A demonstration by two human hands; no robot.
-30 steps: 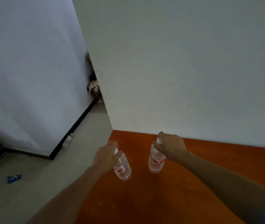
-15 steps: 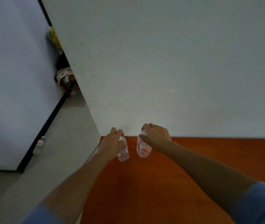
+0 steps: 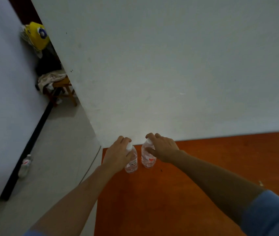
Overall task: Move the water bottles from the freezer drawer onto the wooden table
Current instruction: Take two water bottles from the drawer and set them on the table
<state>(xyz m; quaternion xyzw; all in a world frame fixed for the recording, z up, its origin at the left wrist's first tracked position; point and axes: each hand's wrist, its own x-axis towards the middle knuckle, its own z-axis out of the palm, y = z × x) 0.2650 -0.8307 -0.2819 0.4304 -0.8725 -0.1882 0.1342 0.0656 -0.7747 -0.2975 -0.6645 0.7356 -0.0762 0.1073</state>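
The left hand (image 3: pixel 118 155) is gripping a water bottle (image 3: pixel 132 162) near its cap, and the right hand (image 3: pixel 163 149) is gripping a second bottle (image 3: pixel 148 159). Both are standing at the wooden table (image 3: pixel 195 184)'s far corner, and only releasing this pair appears left.

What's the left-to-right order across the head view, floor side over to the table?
floor bottle → wooden stool → left hand → left bottle, which that hand grips → right bottle → right hand, which grips the right bottle's top.
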